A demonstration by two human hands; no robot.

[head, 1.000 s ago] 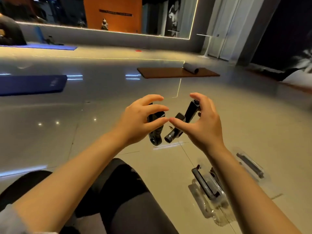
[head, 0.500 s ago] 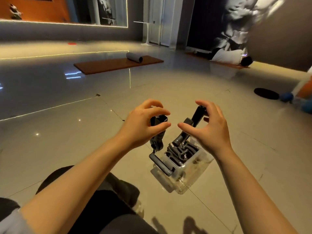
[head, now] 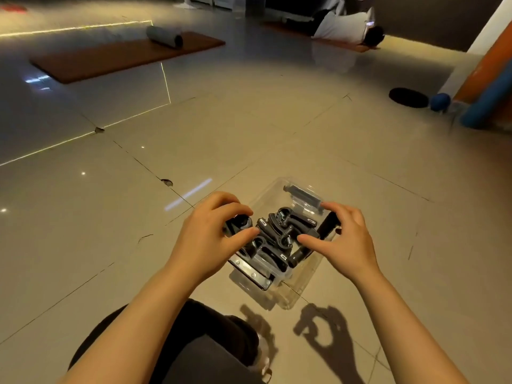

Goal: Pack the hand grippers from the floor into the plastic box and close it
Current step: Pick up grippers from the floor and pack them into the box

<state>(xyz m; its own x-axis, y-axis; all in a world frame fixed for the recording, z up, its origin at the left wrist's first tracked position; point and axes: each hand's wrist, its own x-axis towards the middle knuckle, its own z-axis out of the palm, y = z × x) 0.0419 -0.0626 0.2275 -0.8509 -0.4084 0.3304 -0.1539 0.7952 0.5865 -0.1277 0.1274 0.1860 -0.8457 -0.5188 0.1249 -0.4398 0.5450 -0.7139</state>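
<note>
A clear plastic box point(head: 300, 284) sits open on the tiled floor in front of me, with dark clasps at its near and far ends. Several black hand grippers point(head: 279, 231) lie packed inside it. My left hand point(head: 210, 239) grips one black hand gripper point(head: 235, 225) at the box's left edge. My right hand point(head: 346, 239) holds another black hand gripper point(head: 327, 228) over the box's right side, its lower handle reaching down into the box. I cannot make out the box's lid.
My bent knee in dark trousers point(head: 194, 342) lies just below the box. A brown mat point(head: 122, 55) with a rolled grey mat point(head: 164, 36) lies far left. A person lies on the floor at the back point(head: 346, 26). A black disc point(head: 408, 97) and blue ball point(head: 440, 101) sit right.
Both hands have come down from above the floor to the box, each still holding a hand gripper. The view has tilted down and turned right.
</note>
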